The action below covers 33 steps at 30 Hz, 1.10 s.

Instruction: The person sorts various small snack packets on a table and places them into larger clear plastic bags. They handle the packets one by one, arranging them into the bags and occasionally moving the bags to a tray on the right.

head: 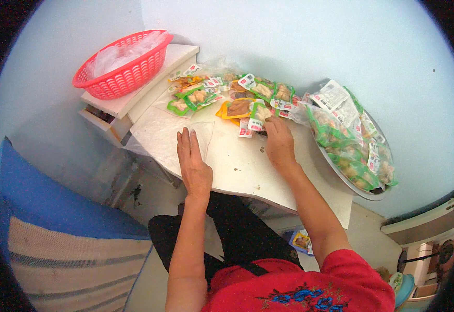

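My left hand (195,169) lies flat, palm down, on a clear plastic bag (156,134) spread at the left of the white table. Its fingers are stretched out and hold nothing. My right hand (281,145) reaches to the near edge of a pile of food packets, its fingers bent against a green-edged packet (260,116). The fingertips are partly hidden, so a grip on it cannot be made out. Beside that packet lies a yellow-edged packet (236,108) with brown contents. Left of the pile, more green-edged packets (195,99) rest on clear plastic.
A steel basin (328,163) heaped with bagged packets (348,136) stands at the table's right. On a raised white stand (133,103) at the left sits a red plastic basket (141,78) holding clear bags (123,54). Small dark bits dot the white tabletop (234,183). A blue-edged mesh panel (75,218) stands lower left.
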### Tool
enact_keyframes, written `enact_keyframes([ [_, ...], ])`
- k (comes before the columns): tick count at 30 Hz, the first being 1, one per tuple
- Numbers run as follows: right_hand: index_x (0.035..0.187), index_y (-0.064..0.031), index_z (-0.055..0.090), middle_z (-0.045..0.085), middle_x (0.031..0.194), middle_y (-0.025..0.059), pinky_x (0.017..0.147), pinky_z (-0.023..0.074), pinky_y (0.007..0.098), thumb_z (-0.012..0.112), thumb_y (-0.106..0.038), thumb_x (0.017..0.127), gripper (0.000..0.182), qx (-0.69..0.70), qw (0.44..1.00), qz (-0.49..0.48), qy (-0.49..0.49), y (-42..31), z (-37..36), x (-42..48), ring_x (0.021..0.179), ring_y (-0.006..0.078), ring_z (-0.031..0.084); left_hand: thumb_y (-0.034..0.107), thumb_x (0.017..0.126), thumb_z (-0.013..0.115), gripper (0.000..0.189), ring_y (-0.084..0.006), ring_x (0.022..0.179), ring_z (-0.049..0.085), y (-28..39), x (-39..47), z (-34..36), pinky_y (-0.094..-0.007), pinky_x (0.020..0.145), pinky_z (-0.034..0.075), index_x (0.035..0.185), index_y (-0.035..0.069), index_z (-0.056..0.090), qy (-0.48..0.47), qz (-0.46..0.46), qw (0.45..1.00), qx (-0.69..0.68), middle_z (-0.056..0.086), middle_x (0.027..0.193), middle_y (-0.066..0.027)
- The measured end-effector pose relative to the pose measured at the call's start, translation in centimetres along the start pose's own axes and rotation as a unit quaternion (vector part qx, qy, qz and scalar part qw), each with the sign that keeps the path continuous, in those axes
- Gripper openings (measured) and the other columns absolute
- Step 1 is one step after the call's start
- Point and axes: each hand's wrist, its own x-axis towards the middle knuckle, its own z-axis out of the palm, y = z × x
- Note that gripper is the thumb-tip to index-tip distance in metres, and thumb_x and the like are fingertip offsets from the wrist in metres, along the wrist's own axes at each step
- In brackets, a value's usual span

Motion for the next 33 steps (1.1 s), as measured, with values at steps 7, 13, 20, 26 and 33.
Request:
enact_keyframes([
  [7,0.108,0.0043,0.057,0.050,0.133,0.0249,0.103,0.0426,0.0436,0.053,0.003,0.083,0.026,0.054,0.992,0.098,-0.055,-2.5,-5.9,-5.0,0.122,0.0396,0.050,-0.022,0.070,0.047,0.069,-0.0418,0.140,0.031,0.0,-0.1,0.2,-0.0468,0.116,0.030,0.138,-0.006,0.043,0.006,0.003,1.000,0.005,0.038,0.148,-0.0236],
  [13,0.107,0.0056,0.058,0.051,0.130,0.0279,0.100,0.0420,0.0495,0.064,-0.013,0.083,0.031,0.012,0.991,0.121,-0.046,-3.2,-8.2,-9.2,0.121,0.0424,0.049,-0.022,0.071,0.045,0.069,-0.0417,0.139,0.032,-0.1,-0.2,0.0,-0.0469,0.115,0.030,0.138,-0.006,0.043,0.015,0.011,1.000,0.011,0.039,0.147,-0.0240],
  [20,0.109,0.0069,0.059,0.055,0.117,0.0247,0.092,0.0437,0.0500,0.073,-0.036,0.078,0.055,-0.108,0.955,0.258,-0.095,-4.1,-7.4,-8.0,0.112,0.0412,0.050,-0.023,0.070,0.044,0.071,-0.0419,0.140,0.031,0.2,-0.2,-0.4,-0.0467,0.116,0.029,0.138,-0.006,0.041,0.007,0.019,1.000,0.003,0.038,0.147,-0.0247],
  [26,0.101,0.0062,0.061,0.058,0.108,0.0201,0.088,0.0465,0.0462,0.080,-0.041,0.068,0.060,-0.097,0.948,0.295,-0.070,-2.5,-4.7,-6.7,0.106,0.0365,0.053,-0.023,0.069,0.044,0.071,-0.0419,0.140,0.030,0.3,0.0,-0.5,-0.0469,0.116,0.029,0.137,-0.006,0.042,-0.005,0.007,1.000,-0.012,0.038,0.146,-0.0246],
  [33,0.102,0.0022,0.063,0.069,0.094,0.0193,0.081,0.0504,0.0391,0.072,-0.017,0.080,0.030,0.195,0.903,0.369,0.099,-3.8,-4.4,-7.4,0.088,0.0297,0.067,-0.021,0.069,0.046,0.071,-0.0418,0.140,0.030,0.0,-0.1,-0.3,-0.0470,0.116,0.028,0.139,-0.005,0.041,0.003,0.009,1.000,-0.018,0.038,0.147,-0.0238],
])
